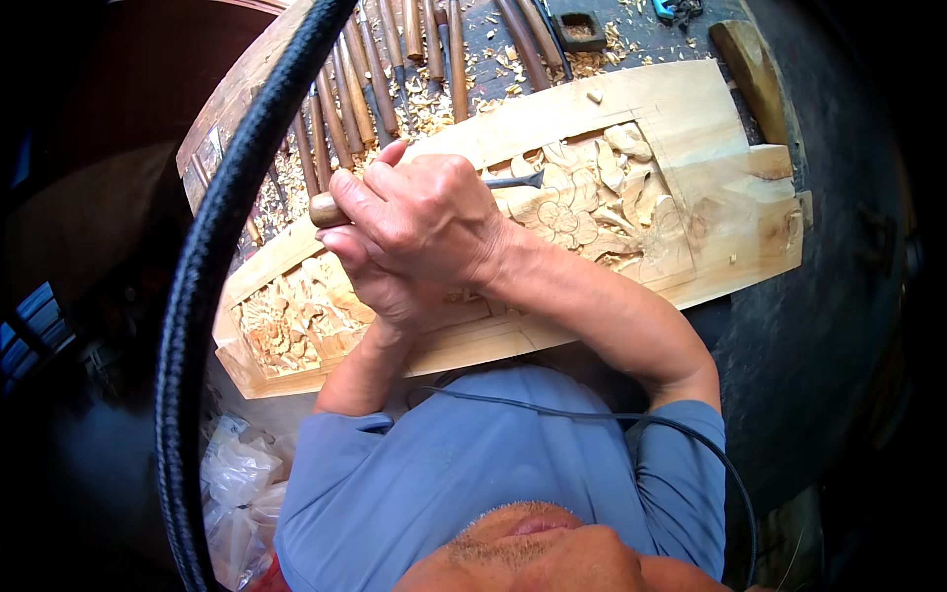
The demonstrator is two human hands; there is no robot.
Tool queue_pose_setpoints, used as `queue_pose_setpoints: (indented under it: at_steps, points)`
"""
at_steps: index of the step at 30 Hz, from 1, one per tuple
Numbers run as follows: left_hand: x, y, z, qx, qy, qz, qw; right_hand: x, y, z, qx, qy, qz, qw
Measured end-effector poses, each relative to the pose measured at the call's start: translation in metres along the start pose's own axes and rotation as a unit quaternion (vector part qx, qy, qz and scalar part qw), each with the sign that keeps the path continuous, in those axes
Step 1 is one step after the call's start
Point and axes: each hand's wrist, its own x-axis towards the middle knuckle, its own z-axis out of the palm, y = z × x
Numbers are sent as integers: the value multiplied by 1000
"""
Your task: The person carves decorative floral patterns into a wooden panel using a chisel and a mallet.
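A wood chisel (324,210) lies across both my hands, its rounded wooden butt sticking out on the left and its dark metal blade to the right. My right hand (434,202) is closed round it from above. Beneath, my left hand (383,281) presses up against the handle, closed, with most of its fingers hidden by the right. Under the blade lies a long pale wooden panel (705,202), carved in relief with flowers and leaves. Pencil lines mark parts of the carving, and the panel's middle is hidden behind my hands and forearms.
Several wooden-handled carving tools (377,84) lie beyond the panel among wood shavings (422,120). A small dark square box (579,32) and a wooden mallet-like block (752,79) are at the far right. Clear plastic bags (240,474) sit low left. A thick braided cable (202,257) crosses the view's left.
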Motion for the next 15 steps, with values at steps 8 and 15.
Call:
queue_pose_setpoints:
  at_steps: [8, 15]
  points:
    - [-6, -2, 2, -56, -2, -65, 996, -2, 3, 9, 52, 15, -13, 998]
    - [-10, -2, -2, -70, -2, -90, 993, 2, -1, 20, 22, -39, 2, 999]
